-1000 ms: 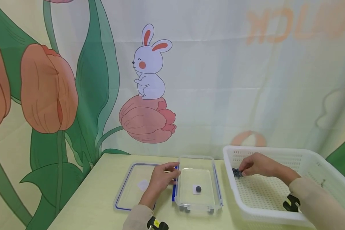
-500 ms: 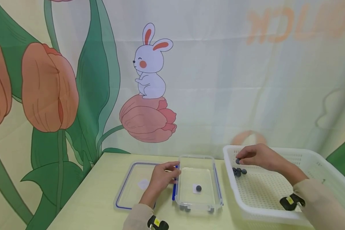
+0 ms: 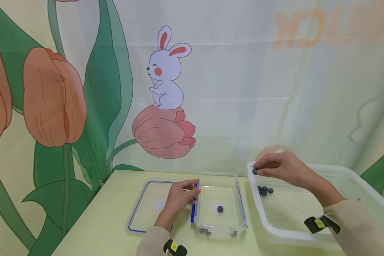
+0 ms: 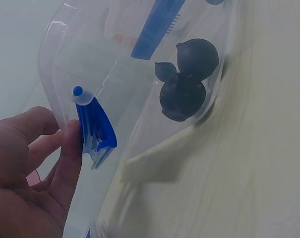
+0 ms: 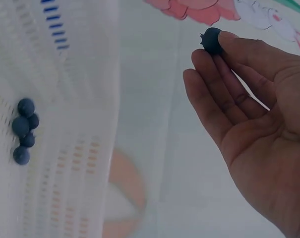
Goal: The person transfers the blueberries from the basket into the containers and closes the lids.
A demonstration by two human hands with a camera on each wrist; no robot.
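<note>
Pinching one dark blue berry (image 3: 254, 171) between the thumb and fingertips of the right hand (image 3: 286, 169), with the other fingers loosely stretched out in the right wrist view. Held up at the far left corner of a big white basket (image 3: 284, 237). Lower down, inside the basket by its left wall, five more berries (image 5: 20, 126) all bunched up together.

To the left, touching the left side of a clear box (image 3: 216, 196) with the left hand (image 3: 179, 197), just beside a blue clip (image 4: 98, 126). Hard to tell whether pinching the wall or just resting on it.

Inside the box, one berry by itself (image 3: 220, 209), over a small white square (image 3: 216, 213). Low at the near end, dark round shapes (image 4: 183, 97) showing through the clear side.

Farther left, flat on the pale yellow table (image 3: 96, 217), a clear lid (image 3: 142, 218) with a blue edge. On both beige sleeves (image 3: 152, 242), little black gadgets (image 3: 176, 249). At the far side, a hanging cloth (image 3: 227, 89) with a white rabbit (image 3: 168, 96) and big orange tulips (image 3: 52, 103).
</note>
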